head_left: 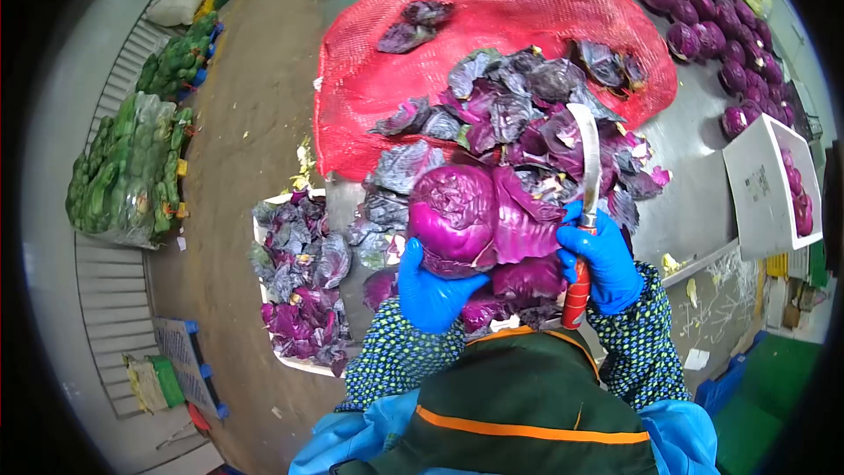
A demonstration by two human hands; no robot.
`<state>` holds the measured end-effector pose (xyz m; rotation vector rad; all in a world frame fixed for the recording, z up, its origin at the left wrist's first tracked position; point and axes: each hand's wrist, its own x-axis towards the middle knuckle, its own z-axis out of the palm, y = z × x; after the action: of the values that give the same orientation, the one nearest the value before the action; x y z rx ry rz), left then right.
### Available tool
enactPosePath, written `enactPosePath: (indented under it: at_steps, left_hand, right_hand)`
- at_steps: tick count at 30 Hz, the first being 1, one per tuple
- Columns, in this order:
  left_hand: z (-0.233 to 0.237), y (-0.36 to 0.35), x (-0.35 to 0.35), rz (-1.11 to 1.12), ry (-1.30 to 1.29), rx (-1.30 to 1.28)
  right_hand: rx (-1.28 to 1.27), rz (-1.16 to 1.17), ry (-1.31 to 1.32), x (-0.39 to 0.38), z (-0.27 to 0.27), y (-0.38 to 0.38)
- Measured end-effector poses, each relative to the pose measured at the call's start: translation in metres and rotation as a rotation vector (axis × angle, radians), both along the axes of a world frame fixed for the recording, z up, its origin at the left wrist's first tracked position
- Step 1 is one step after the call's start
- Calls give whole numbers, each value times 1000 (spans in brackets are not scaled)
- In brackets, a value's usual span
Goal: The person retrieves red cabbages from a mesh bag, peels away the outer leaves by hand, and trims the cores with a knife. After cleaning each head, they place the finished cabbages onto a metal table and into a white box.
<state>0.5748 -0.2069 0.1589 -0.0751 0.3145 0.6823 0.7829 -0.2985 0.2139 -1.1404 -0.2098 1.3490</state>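
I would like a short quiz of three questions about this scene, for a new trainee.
1. True or false: the right hand holds a knife by its red handle.
2. What does the left hand hold? A) a red cabbage B) a green bundle C) a white box
3. Fill in: the loose leaves lie on a ___ mesh sack.
Key: 1 true; 2 A; 3 red.
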Motion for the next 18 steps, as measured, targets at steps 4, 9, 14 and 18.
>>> enactPosePath:
  at_steps: [4, 9, 14, 18]
  left_hand:
    - [12, -1, 24, 45, 74, -5]
    - [-1, 1, 2, 44, -33, 116]
    - [22, -3, 19, 220, 81, 213]
    - [28, -6, 22, 286, 101, 195]
  right_hand:
    - [-12, -17, 66, 27, 6, -1]
    - [-41, -84, -509, 41, 2, 10]
    - [207, -80, -1051, -57, -2, 28]
    - [201, -49, -889, -65, 3, 29]
